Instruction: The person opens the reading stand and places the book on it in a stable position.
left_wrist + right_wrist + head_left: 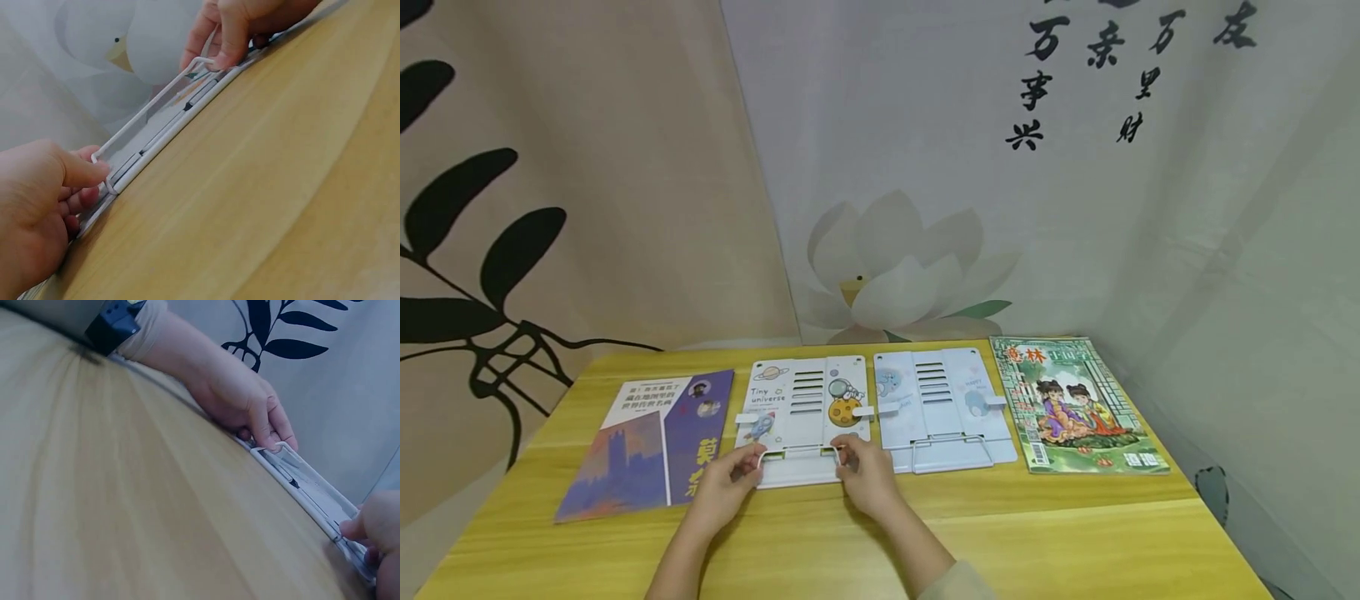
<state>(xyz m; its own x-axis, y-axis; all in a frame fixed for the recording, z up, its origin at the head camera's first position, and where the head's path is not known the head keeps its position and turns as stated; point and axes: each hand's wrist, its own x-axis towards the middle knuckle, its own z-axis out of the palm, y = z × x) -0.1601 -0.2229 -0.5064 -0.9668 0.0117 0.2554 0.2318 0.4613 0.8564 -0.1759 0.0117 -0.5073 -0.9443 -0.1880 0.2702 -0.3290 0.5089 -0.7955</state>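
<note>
We saw the left grip [727,483] and right grip [868,477] each pinching an end of a wire bar [147,106]. Its book stand [808,423] lay beyond them on the desk [1037,542], a second stand [942,421] right of the right grip, a purple book [643,454] left of the left.

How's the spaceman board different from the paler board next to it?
The spaceman board has colourful space pictures; the paler board has faint bluish ones. The left hand and right hand hold the spaceman board's wire; neither holds the paler board's. Both are whitish with slots.
</note>
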